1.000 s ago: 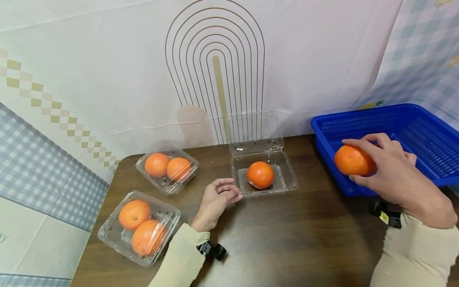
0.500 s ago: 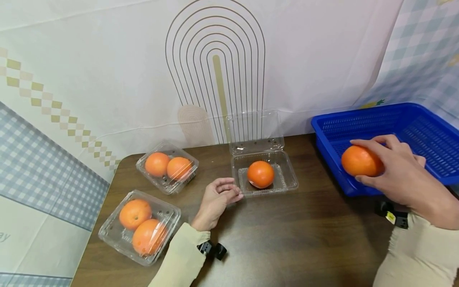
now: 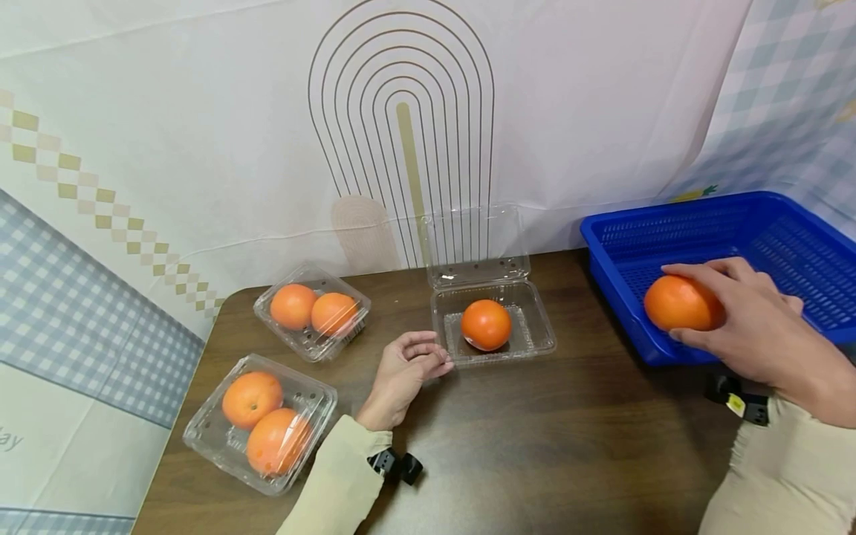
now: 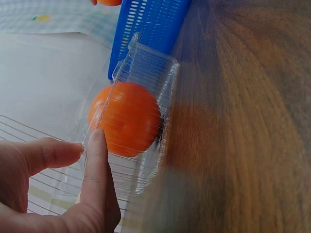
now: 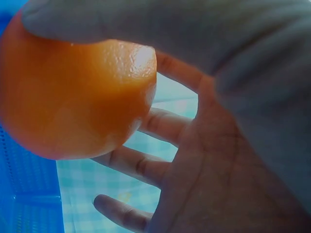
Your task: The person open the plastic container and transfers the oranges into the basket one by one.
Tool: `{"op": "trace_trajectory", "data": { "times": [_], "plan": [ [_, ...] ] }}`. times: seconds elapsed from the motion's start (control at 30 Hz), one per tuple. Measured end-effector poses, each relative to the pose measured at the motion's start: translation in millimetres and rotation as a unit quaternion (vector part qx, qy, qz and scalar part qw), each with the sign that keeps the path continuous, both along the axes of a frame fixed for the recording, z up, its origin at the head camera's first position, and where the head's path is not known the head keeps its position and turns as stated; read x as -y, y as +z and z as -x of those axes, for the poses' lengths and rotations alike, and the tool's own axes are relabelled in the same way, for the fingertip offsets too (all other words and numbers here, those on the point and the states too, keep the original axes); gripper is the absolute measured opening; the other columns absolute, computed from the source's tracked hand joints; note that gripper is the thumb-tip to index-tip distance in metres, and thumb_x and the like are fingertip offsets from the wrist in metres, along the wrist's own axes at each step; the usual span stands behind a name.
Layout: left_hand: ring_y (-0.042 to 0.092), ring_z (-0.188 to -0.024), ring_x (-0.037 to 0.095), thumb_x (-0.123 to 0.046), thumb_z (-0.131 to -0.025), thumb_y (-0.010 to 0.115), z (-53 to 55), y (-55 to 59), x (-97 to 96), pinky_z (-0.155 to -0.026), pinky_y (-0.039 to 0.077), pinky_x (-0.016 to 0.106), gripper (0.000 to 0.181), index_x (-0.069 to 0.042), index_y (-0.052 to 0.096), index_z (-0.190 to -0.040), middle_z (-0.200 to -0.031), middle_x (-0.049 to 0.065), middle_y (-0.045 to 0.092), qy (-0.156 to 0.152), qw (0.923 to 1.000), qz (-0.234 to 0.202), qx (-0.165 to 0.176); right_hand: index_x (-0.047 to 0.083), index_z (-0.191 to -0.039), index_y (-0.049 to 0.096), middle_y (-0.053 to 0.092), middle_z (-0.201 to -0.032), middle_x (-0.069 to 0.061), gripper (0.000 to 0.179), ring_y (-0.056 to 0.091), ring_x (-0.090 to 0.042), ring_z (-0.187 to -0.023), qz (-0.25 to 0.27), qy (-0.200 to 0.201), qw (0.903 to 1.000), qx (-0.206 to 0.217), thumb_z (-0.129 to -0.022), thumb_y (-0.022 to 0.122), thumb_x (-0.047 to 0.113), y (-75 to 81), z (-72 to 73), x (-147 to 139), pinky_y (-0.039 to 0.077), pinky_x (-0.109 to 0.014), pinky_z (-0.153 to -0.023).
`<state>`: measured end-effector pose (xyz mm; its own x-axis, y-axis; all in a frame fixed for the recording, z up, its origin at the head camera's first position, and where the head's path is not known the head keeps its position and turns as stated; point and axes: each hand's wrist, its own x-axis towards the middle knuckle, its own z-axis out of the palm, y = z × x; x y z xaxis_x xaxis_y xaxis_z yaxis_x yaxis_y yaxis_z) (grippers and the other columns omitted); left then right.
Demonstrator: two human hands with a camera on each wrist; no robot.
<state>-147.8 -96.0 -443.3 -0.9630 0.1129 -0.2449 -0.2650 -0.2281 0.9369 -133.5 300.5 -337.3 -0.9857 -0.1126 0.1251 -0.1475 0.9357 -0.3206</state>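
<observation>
Tabletop [image 3: 528, 446] sheen, dim hazy right wrist view

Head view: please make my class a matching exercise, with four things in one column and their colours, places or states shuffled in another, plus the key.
Things
1. Clear open box
2. Basket
3. Left hand
4. Right hand

Descriptions
A. Grips an orange fruit
B. At the box's near left corner
C. Lid raised, one fruit inside
D. Blue, with perforated walls

Pairs: 1-C, 2-D, 3-B, 4-A
</observation>
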Motion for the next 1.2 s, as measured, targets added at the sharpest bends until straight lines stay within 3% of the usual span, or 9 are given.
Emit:
{"op": "trace_trajectory", "data": {
  "times": [0.63, 0.93, 1.2],
  "plan": [
    [0.07, -0.074, 0.012, 0.017, -0.091, 0.059, -0.2, 0.2, 0.0, -0.078, 0.067, 0.027, 0.041, 0.013, 0.049, -0.131, -0.085, 0.002, 0.065, 0.003, 1.0, -0.003, 0.004, 0.004, -0.145, 0.045, 0.037, -0.13, -0.038, 0.074, 0.032, -0.064, -0.11, 0.003, -0.013, 0.9993, 0.036, -0.084, 0.084, 0.02, -6.0, 3.1, -11, 0.027, -0.071, -0.071],
    [0.07, -0.075, 0.012, 0.016, -0.091, 0.06, -0.2, 0.3, 0.2, -0.08, 0.067, 0.029, 0.041, 0.012, 0.049, -0.13, -0.085, 0.002, 0.065, 0.004, 1.0, 0.001, 0.005, 0.004, -0.147, 0.043, 0.037, -0.132, -0.038, 0.077, 0.037, -0.063, -0.11, 0.002, -0.022, 0.9974, 0.069, -0.086, 0.082, 0.027, -7.1, 4.9, -15, 0.03, -0.069, -0.071],
    [0.07, -0.074, 0.012, 0.016, -0.091, 0.06, 0.0, -0.1, 0.5, -0.08, 0.067, 0.03, 0.041, 0.012, 0.049, -0.13, -0.084, 0.001, 0.065, 0.003, 1.0, -0.002, 0.004, 0.003, -0.147, 0.04, 0.035, -0.132, -0.039, 0.077, 0.036, -0.063, -0.113, -0.001, -0.031, 0.9947, 0.098, -0.087, 0.081, 0.028, -9.7, 8.1, -17, 0.025, -0.086, -0.08]
  ]
}}
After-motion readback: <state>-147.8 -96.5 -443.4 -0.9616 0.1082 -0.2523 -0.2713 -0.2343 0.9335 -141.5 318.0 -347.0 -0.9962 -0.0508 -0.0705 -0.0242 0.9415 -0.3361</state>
